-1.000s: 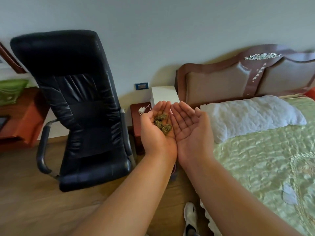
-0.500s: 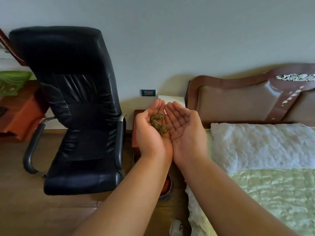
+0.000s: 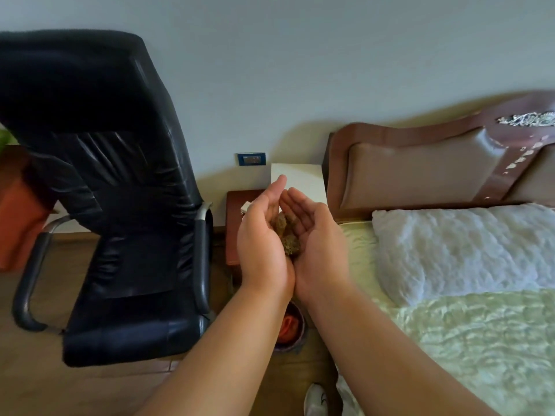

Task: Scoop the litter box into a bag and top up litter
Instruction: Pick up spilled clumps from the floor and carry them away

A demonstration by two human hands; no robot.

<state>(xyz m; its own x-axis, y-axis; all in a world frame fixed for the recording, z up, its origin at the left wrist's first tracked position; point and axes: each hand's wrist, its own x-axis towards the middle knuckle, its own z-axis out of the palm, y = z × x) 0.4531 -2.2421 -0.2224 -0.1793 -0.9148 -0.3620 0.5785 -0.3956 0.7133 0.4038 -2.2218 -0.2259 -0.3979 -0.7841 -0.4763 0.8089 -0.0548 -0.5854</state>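
Several brownish-green litter clumps (image 3: pixel 289 239) lie in the hollow between my two palms. My left hand (image 3: pixel 262 235) and my right hand (image 3: pixel 322 244) are pressed together at the heels, palms tilted toward each other, fingers nearly straight and pointing away from me. They hover at chest height in front of a nightstand. Directly under my wrists, a round dark container (image 3: pixel 293 328) with an orange-red lining stands on the floor, mostly hidden by my forearms. No litter box or scoop is in view.
A black office chair (image 3: pixel 129 211) stands close on the left. A dark wooden nightstand (image 3: pixel 237 211) with a white box (image 3: pixel 300 180) sits against the wall. The bed (image 3: pixel 465 340) with a white pillow (image 3: pixel 465 250) fills the right. A white shoe (image 3: pixel 315 397) is on the wooden floor.
My palms, flat and side by side before, have tilted inward and closed around the clumps. The view has dropped and shifted left, bringing the floor container into sight.
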